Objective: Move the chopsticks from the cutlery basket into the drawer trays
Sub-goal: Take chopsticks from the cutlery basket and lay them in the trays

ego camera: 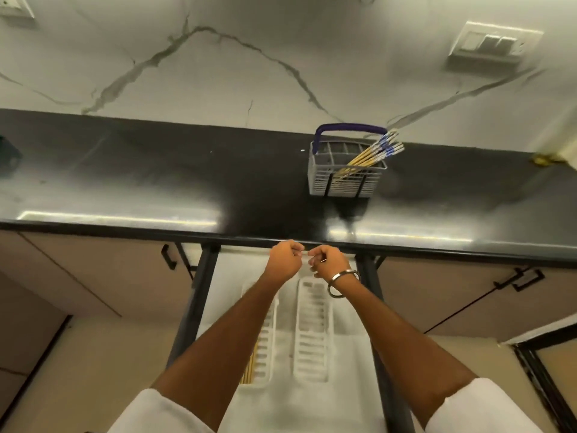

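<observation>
hovering curled-shut, empty: left hand (284, 258), right hand (328, 261); chopsticks (365, 157) well beyond, in basket (345, 179).

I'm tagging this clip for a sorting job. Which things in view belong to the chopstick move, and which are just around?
Job: chopsticks, cutlery basket, drawer trays, chopsticks already in the left tray, both hands.
Just around: wall switch, cabinet handle, dark object at left.

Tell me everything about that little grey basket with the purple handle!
The grey plastic cutlery basket has slatted sides, several compartments on top and a purple handle arching over it. It stands upright on the shiny black countertop, near the wall. A bunch of yellow chopsticks with blue-and-white ends leans out of one right-hand compartment. Neither hand touches it.
</observation>
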